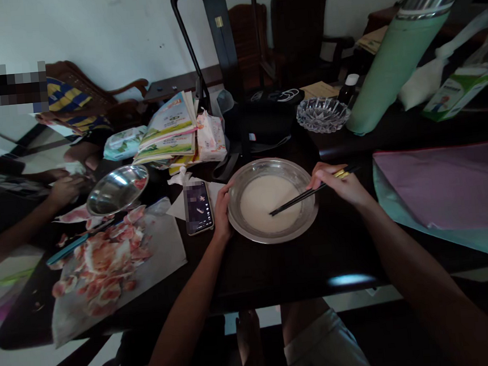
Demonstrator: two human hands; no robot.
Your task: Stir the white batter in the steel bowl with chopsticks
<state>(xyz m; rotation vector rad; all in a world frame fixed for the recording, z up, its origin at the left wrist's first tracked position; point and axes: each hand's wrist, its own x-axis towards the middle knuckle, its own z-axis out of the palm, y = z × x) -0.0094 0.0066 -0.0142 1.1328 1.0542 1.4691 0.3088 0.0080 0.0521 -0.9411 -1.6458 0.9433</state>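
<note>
A wide metal bowl (274,234) stands on the dark table in front of me, with a pale, milky batter (262,201) in it. My left hand (223,213) grips the bowl's left rim, fingers on the outer side. In my right hand (333,180) is a pair of black chopsticks (290,200) with gold bands near the top. Their tips dip into the batter around the bowl's middle. Just left of my left hand lies a phone (199,207) with its screen lit, resting partly on white paper.
Raw meat pieces (109,257) and a blue-handled knife (78,241) lie on a white sheet (165,258) at left, by a second metal bowl (116,188) and a co-worker's hand (65,190). Books (171,127), a glass dish (322,116), a green flask (397,73) and a pink folder (449,182) surround me.
</note>
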